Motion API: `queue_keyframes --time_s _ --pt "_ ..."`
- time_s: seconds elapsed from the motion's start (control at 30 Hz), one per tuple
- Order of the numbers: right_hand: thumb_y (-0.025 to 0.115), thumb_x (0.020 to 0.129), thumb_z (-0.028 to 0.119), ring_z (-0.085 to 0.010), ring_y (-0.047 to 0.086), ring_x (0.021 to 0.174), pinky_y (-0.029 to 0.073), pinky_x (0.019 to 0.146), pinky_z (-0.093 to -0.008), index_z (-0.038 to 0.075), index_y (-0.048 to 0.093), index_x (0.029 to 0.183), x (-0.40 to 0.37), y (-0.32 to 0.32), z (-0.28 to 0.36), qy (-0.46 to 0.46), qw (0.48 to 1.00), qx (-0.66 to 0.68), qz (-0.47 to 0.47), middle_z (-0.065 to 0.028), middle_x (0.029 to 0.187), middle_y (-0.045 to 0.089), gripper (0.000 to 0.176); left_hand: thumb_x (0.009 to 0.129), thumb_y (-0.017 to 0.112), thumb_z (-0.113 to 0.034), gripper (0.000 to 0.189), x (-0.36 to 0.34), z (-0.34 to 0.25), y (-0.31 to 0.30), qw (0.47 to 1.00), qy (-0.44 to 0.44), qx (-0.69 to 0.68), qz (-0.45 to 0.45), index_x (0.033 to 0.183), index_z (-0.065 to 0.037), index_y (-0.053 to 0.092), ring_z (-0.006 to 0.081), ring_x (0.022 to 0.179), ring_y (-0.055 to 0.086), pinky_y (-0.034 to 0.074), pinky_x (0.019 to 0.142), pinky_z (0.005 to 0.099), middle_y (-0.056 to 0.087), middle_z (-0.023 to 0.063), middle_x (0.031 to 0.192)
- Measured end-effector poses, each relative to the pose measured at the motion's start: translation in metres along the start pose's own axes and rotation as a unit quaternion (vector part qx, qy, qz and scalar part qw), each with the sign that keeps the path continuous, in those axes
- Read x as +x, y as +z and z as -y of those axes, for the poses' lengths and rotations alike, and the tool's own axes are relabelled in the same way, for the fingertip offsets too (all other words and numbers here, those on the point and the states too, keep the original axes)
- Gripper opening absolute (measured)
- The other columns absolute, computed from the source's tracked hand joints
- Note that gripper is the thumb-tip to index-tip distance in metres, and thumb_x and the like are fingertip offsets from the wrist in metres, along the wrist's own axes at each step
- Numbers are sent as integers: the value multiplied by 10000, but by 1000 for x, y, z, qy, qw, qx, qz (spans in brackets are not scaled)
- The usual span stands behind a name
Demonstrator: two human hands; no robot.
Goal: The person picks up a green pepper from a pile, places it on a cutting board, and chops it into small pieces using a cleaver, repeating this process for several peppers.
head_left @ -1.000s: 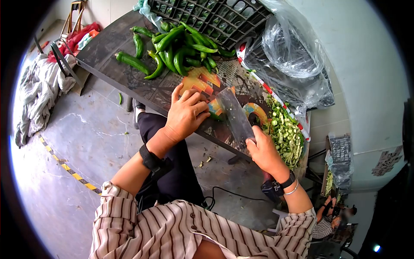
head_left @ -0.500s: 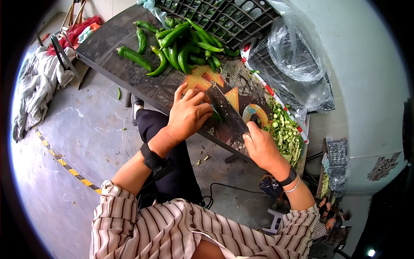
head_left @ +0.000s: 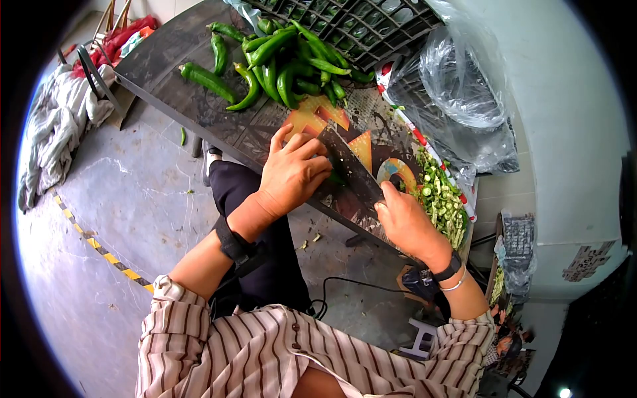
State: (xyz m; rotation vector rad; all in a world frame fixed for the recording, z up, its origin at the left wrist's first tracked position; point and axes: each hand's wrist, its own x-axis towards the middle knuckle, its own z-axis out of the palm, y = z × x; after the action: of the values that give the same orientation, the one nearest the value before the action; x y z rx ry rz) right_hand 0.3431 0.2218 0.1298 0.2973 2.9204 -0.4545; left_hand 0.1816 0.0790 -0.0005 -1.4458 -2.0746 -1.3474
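Observation:
My right hand (head_left: pixel 410 224) is closed around the handle of a wide-bladed kitchen knife (head_left: pixel 352 169), whose dark blade has small bits stuck to it. Beside the blade, my left hand (head_left: pixel 295 167) is closed with bent fingers over a green chili pepper (head_left: pixel 337 178). Most of that pepper is hidden by the fingers and the blade. Whole green chili peppers (head_left: pixel 273 61) lie heaped on the dark table (head_left: pixel 172 50) beyond my left hand. To the right of the knife is a pile of chopped chili (head_left: pixel 441 202).
A black plastic crate (head_left: pixel 358 26) stands at the table's far side, with a plastic-covered crate (head_left: pixel 458 99) to its right. A red-and-white strip (head_left: pixel 419 138) borders the chopped pile. Grey cloth (head_left: pixel 63 126) lies at the left. Another person is partly visible at lower right.
The view has shifted slightly, moving the table and peppers a little in the picture. Both hands and the knife keep nearly the same places, with the left fingers still beside the blade.

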Motion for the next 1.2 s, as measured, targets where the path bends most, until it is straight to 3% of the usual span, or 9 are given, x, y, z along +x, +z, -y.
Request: queue_keyframes --time_s 0.2,0.4,0.93,1.2 --pt "542 897 72 -471 568 700 431 580 -514 -39 427 984 28 24 -2 -43 996 7 -76 -278 704 562 182 754 710 -214 68 1 0 0 1000 1 7 9 797 -182 668 172 1016 528 271 1094 486 570 -50 925" --pt "541 898 79 -471 564 691 415 574 -512 -31 428 955 28 15 -11 -19 993 43 -108 -272 677 553 168 750 711 -212 60 2 0 0 1000 -4 4 1 785 -182 672 161 1013 535 288 1081 484 577 -59 902" --pt "543 895 76 -481 571 729 432 611 -530 -44 429 981 21 7 10 -2 1000 19 -19 -288 710 569 186 721 740 -187 94 1 0 -2 1000 -5 0 4 790 -171 678 171 987 545 291 1080 470 584 -52 913" --pt "549 892 70 -477 560 681 404 566 -527 -37 411 921 55 27 -1 -29 990 48 -130 -282 682 557 176 751 706 -214 53 1 0 1 1000 4 -3 -22 762 -181 666 162 1003 539 295 1079 480 575 -58 883"
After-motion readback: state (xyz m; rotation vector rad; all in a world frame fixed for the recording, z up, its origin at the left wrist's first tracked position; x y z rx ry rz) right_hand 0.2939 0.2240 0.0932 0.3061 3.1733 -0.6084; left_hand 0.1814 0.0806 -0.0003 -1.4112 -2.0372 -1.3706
